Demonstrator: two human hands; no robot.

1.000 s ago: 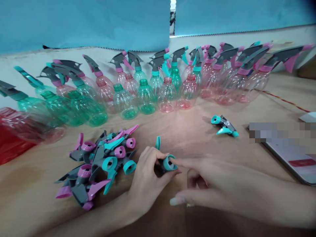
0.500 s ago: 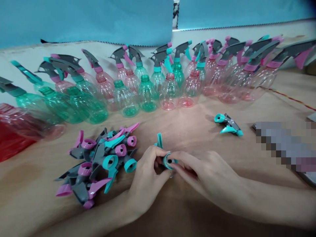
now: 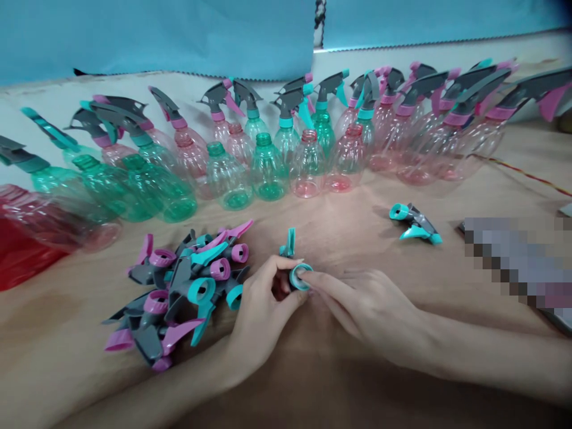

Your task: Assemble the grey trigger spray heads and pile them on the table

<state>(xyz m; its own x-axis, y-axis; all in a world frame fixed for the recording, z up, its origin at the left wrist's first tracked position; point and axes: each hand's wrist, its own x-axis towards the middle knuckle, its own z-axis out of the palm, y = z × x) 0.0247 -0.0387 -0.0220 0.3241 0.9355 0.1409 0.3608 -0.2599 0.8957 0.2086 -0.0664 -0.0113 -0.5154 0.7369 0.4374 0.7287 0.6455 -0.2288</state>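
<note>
Glossy see-through plastic bottles [image 3: 270, 165] behind a trigger-sprayer pile [image 3: 181, 285], on a smooth wood-look tabletop [image 3: 357, 229]
The pile mixes satin grey plastic with shinier pink and turquoise; right of it, the held sprayer head [image 3: 292, 279] is likewise smooth plastic. Left of the pile, red sheeting [image 3: 27, 259] looks slick, like plastic film; far behind the pile, the blue sheet [image 3: 156, 36] looks smooth and matt.

Pile of sprayer heads [image 3: 179, 283] blocks the left side of the left hand [image 3: 261, 307]; bottles [image 3: 269, 173] wall off the back. Room to pass over tabletop [image 3: 348, 238] between right hand [image 3: 375, 304] and lone sprayer head [image 3: 422, 221]; pixelated device [image 3: 509, 256] obstructs farther right.
</note>
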